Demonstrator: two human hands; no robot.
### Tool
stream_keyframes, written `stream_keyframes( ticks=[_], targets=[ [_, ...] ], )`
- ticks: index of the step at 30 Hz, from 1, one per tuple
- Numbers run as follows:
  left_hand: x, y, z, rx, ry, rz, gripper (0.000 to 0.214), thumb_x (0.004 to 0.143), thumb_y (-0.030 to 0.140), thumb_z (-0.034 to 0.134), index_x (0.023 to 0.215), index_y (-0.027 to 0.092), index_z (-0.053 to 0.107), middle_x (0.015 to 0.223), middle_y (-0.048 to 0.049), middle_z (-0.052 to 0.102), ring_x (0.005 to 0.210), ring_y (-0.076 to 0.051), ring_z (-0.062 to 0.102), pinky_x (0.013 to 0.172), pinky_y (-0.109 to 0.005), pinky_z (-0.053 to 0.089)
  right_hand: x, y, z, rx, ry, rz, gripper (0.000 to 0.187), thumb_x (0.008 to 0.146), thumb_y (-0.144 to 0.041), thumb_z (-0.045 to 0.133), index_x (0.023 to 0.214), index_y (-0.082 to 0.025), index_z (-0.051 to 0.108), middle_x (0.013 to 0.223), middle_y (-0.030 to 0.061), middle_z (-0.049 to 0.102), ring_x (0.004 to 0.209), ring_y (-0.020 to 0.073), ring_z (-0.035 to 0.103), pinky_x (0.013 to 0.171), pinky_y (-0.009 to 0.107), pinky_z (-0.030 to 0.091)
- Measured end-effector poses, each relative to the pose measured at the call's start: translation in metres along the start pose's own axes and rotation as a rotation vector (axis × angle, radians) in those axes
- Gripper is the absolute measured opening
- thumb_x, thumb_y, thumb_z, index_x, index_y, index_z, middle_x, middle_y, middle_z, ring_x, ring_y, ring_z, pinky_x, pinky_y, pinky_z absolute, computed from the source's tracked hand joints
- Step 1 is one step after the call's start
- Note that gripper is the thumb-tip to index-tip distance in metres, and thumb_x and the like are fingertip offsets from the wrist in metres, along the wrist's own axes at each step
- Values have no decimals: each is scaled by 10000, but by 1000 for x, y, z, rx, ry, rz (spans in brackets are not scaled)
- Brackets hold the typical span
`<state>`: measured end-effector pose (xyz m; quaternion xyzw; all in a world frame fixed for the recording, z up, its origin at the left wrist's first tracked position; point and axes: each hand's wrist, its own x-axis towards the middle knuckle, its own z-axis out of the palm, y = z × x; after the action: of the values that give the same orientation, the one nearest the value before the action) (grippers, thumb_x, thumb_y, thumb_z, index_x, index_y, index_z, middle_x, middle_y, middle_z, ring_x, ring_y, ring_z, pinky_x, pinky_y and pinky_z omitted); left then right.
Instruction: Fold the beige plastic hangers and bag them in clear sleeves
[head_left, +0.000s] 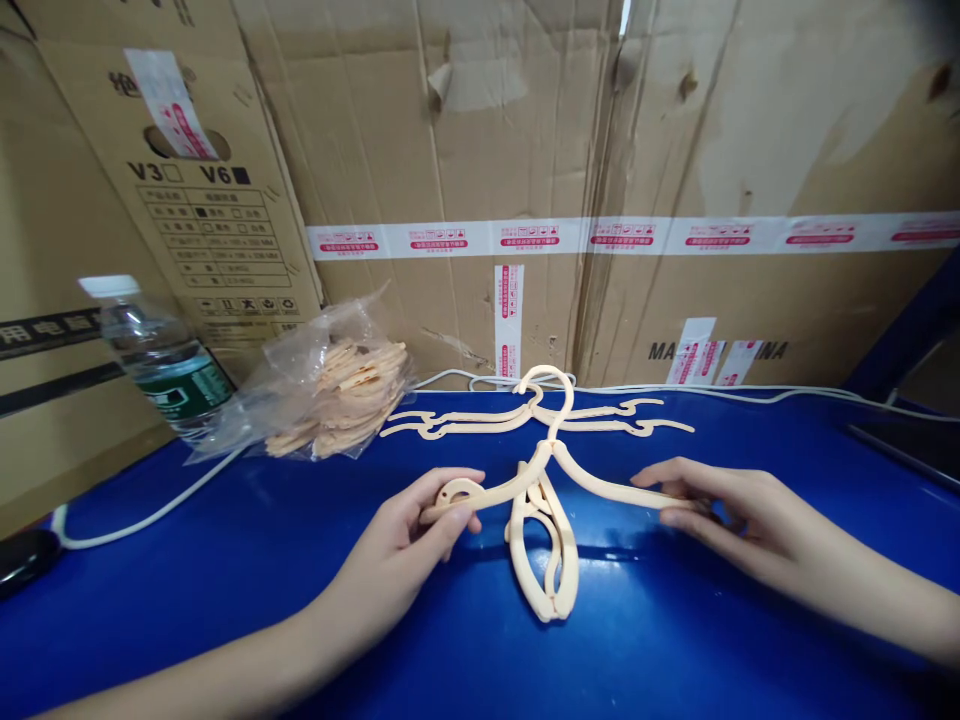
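A cream plastic folding hanger (541,510) lies on the blue table (300,590) in front of me, its arms spread sideways and its looped part pointing toward me. My left hand (427,520) pinches the round end of the hanger's left arm between thumb and fingers. My right hand (712,505) pinches the tip of the right arm. Behind it a second, assembled cream hanger (536,410) lies flat with its hook toward the cardboard.
A clear plastic bag of several cream hanger parts (337,395) sits at the back left beside a water bottle (161,360). White cables (750,393) run along the cardboard boxes (525,150) behind. A dark object (22,560) lies at the left edge.
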<state>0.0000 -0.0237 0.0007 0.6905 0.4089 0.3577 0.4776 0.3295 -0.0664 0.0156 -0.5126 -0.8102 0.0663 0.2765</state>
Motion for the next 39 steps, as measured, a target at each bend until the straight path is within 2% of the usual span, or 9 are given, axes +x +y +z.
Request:
stream_keyframes(
  ticks=[3,7,11,17,21,24,29,36,39],
  targets=[
    [3,3,0,-47,61,-19,341,877,448,623,1088,182,651,769,-11,656,606,-139,493,601,-270,393,1,3,0,-111,-47,-158,255,986,-306,454,1136,-254,654,924,76,720,773,226,650,648,338,535],
    [7,2,0,-87,63,-40,313,874,467,635,1027,194,653,767,-5,657,632,-146,508,634,-270,405,-1,7,-1,-470,123,-314,266,970,-242,437,1095,-237,671,882,93,719,759,267,628,643,401,498],
    [7,-1,-1,-59,30,-33,269,908,463,608,988,210,648,794,-4,660,668,-154,532,667,-273,413,-10,9,0,-653,244,-293,381,925,-119,376,1153,-252,651,1023,97,743,689,251,674,576,378,490],
    [6,-2,0,-53,23,-18,274,909,475,599,994,218,645,787,1,658,670,-156,542,663,-264,424,-14,9,6,-606,292,-247,382,934,-120,372,1129,-268,665,1213,131,693,804,295,726,592,392,543],
    [5,4,1,-32,35,-19,275,908,478,598,982,217,646,790,5,652,672,-153,544,675,-262,424,-9,2,11,-329,331,-139,256,977,-238,449,1152,-256,635,1288,146,614,940,279,712,702,384,593],
    [4,7,1,-6,60,-7,277,894,478,614,963,214,666,714,24,604,663,-153,541,670,-259,422,-4,-1,11,-29,343,-28,289,949,-344,554,1225,-275,603,1169,114,671,903,241,705,741,351,605],
    [5,-2,-1,-62,142,-55,360,864,439,678,1157,229,676,718,34,622,734,-155,589,756,-263,451,4,2,4,474,199,227,299,840,-472,703,1032,-244,718,1044,84,743,924,270,702,798,371,594],
    [7,-11,4,-344,110,-31,481,845,334,743,1292,258,582,831,33,648,674,-120,646,696,-254,525,4,-5,19,942,144,437,399,792,-445,769,1079,-223,603,782,9,646,614,133,582,583,272,524],
    [7,-12,7,-366,98,25,508,862,312,727,1321,246,517,822,26,648,620,-113,644,632,-244,533,3,-12,26,1133,153,485,388,752,-400,815,935,-232,517,789,-9,628,613,122,589,589,266,529]
  ],
)
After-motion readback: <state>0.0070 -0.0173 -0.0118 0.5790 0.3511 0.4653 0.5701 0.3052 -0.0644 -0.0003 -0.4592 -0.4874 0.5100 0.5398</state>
